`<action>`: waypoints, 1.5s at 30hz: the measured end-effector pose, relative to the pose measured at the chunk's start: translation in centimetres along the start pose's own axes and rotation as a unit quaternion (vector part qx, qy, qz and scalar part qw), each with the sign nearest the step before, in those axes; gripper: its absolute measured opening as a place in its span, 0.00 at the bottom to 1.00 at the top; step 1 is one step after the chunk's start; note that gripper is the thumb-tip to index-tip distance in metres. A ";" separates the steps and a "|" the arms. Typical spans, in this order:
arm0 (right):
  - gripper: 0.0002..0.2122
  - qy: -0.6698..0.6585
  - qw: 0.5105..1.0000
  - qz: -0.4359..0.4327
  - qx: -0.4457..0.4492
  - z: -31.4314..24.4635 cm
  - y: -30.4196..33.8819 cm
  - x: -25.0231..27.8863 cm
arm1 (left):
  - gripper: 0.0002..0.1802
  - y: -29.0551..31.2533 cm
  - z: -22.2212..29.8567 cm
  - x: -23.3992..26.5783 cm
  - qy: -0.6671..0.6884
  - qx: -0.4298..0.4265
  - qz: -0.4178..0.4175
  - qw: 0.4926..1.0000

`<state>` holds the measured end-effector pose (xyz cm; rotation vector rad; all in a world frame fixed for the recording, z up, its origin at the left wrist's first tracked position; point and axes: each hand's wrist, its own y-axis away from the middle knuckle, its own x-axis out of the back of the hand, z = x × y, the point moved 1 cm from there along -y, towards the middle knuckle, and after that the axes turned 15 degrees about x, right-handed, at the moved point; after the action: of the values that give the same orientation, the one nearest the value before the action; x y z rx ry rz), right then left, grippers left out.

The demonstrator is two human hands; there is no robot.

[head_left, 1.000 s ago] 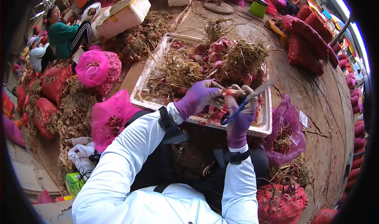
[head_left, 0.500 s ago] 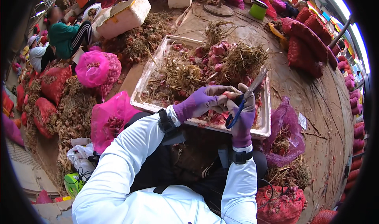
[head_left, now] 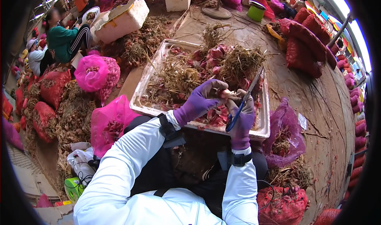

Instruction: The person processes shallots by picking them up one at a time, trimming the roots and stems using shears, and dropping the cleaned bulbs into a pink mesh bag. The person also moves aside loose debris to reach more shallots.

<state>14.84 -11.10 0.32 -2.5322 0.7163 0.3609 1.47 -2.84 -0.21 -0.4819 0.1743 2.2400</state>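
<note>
Over the near side of a white foam tray (head_left: 137,94), my two hands in purple gloves are close together. My left hand (head_left: 200,102) pinches a small reddish shallot (head_left: 223,93) with a pale end. Blue-handled scissors (head_left: 254,83) are gripped in my right hand (head_left: 243,122), the blades pointing up and away to the right. The right fingertips meet the pale end of the shallot; whether the blades are apart is hard to make out. Inside the tray lie bundles of dried stalks (head_left: 244,60), several reddish shallots (head_left: 216,52) and loose red skins (head_left: 214,117).
Pink mesh bags (head_left: 113,120) stand left of my legs, and a purple mesh bag (head_left: 283,137) sits right of the tray. A full red sack (head_left: 281,205) is at lower right. Heaps of dried stalks (head_left: 73,126) cover the left. Beyond, a person in green (head_left: 61,42) sits beside a foam box (head_left: 125,22).
The shallot has turned between my fingers, and its pale end now shows. My left fingers are more raised and bent. The scissors stay in my right hand, tilted slightly more upright.
</note>
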 end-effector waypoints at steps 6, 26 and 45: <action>0.19 -0.052 0.994 0.048 -0.078 -0.2 0.4 -1.0 | 0.18 -0.7 1.0 0.2 -0.422 -0.284 0.100 0.855; 0.21 -0.117 0.982 0.043 -0.140 0.6 0.1 1.2 | 0.19 0.7 1.8 -0.1 -0.069 0.114 -0.034 0.990; 0.17 0.050 0.998 0.011 0.040 0.0 0.2 -0.4 | 0.22 0.5 0.1 -0.3 -0.025 0.205 -0.015 0.978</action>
<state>14.44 -11.07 0.40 -2.4825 0.7810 0.2091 1.27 -3.31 0.03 -0.2031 0.5847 2.1086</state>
